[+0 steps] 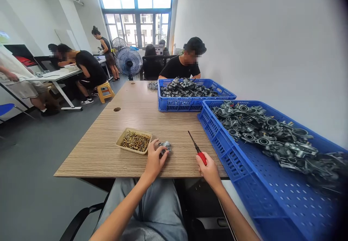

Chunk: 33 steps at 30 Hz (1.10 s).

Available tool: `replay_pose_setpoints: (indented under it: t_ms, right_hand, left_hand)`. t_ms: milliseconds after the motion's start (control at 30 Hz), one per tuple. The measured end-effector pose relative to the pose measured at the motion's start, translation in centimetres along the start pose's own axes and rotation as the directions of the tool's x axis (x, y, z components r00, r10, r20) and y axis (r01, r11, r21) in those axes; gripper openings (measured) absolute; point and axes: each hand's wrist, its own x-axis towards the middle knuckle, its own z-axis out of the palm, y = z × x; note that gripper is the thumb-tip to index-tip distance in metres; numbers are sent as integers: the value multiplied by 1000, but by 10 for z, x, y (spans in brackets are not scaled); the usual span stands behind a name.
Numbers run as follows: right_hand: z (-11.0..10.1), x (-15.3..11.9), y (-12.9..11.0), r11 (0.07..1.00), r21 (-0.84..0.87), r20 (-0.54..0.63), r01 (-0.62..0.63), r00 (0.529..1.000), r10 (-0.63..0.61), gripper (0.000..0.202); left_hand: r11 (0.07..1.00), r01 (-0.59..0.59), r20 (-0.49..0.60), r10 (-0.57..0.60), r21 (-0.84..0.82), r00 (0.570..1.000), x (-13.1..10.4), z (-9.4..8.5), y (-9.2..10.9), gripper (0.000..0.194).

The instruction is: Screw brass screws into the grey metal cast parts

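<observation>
On the table (pixel 95 154), left hand (pixel 154 160): fingers grasping part (pixel 166 146)
Right hand (pixel 210 170): clenched round screwdriver (pixel 201 157)
Tray (pixel 130 150): brass pieces (pixel 136 141), beside left hand

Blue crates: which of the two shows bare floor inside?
The nearer crate, right of the screwdriver: its perforated floor shows beside the metal parts, whereas the farther crate looks covered with parts.

Held in the left grip (pixel 155 157), just below the centre of the frame: a small, silver-grey, irregular metal casting (pixel 165 147), partly hidden by fingers, on or just above the wood-grain counter (pixel 95 150). Held by its handle in the right grip (pixel 207 164), farther right in the frame: a red-handled screwdriver (pixel 201 157) with a long, thin, dark shaft, pointing to the upper left, over the counter.
</observation>
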Motion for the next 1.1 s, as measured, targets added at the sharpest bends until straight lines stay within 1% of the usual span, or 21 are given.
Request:
replay_pose_setpoints:
  t_ms: [67, 100, 167, 233, 333, 433, 533, 633, 733, 900, 1100]
  right_hand:
    - [-10, 1, -10, 993, 95, 122, -66, 991, 55, 44]
    - [-17, 0, -18, 989, 121, 181, -80, 982, 57, 47]
    - [-33, -1, -37, 992, 120, 251, -45, 968, 14, 49]
    - [-49, -5, -60, 995, 101, 298, -17, 955, -14, 45]
    - [-65, -14, -89, 998, 3, 348, 60, 936, -58, 39]
    - [-71, -21, -106, 976, -128, 394, 175, 912, -112, 33]
    - [-70, -24, -111, 951, -189, 429, 244, 892, -144, 31]
    - [-67, -25, -111, 939, -219, 453, 267, 880, -144, 29]
    - [-64, -24, -112, 933, -233, 468, 273, 873, -138, 28]
    - [-62, -25, -115, 939, -233, 463, 254, 878, -122, 30]
    - [-59, -24, -112, 938, -234, 472, 256, 873, -120, 30]
  left_hand:
    - [997, 19, 50, -15, -73, 999, 0, 1, -2, 15]
    - [994, 25, 75, -17, -103, 997, -1, 1, -3, 15]
    - [990, 32, 106, -18, -135, 994, -2, 0, -3, 16]
    - [988, 43, 118, -25, -149, 993, -3, -1, -3, 15]
    - [982, 64, 139, -40, -177, 989, -5, -3, 0, 14]
    - [976, 77, 163, -43, -205, 986, -5, -5, 1, 13]
    - [976, 71, 163, -37, -206, 986, -5, -5, 1, 14]
    - [979, 63, 159, -32, -195, 987, -5, -5, 0, 14]
    - [980, 62, 163, -30, -191, 986, -5, -5, 0, 15]
    - [980, 65, 163, -34, -188, 986, -5, -6, 1, 15]
    - [981, 46, 151, -17, -190, 988, -5, -5, 0, 15]
